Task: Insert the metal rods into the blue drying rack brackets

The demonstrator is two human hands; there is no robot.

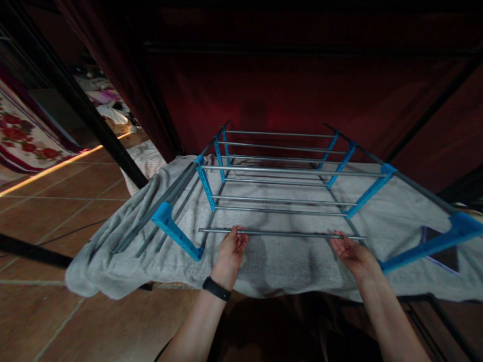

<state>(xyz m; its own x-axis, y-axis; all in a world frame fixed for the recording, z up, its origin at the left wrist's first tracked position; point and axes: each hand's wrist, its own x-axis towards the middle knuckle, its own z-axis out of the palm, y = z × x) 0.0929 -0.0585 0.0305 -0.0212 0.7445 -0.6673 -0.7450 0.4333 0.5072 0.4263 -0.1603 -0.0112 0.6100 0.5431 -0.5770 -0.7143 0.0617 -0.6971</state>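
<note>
A thin grey metal rod point(287, 234) lies crosswise in front of me, held near its two ends. My left hand point(234, 245) pinches it toward the left end, a dark band on that wrist. Toward the right end, my right hand point(346, 249) has its fingers closed around the rod. Beyond the rod stands a rack frame point(294, 171) of grey tubes joined by blue plastic side pieces. The nearest blue pieces are one on the left point(177, 232) and one on the right point(426, 246), with no rod seen joining them.
Several loose grey rods point(158, 211) lie at the frame's left side. A grey blanket point(294, 259) covers the surface beneath. At the right lies a dark flat object point(441, 251). Black posts point(94, 125) and a dark red cloth point(264, 90) enclose the back; tiled floor point(41, 216) shows left.
</note>
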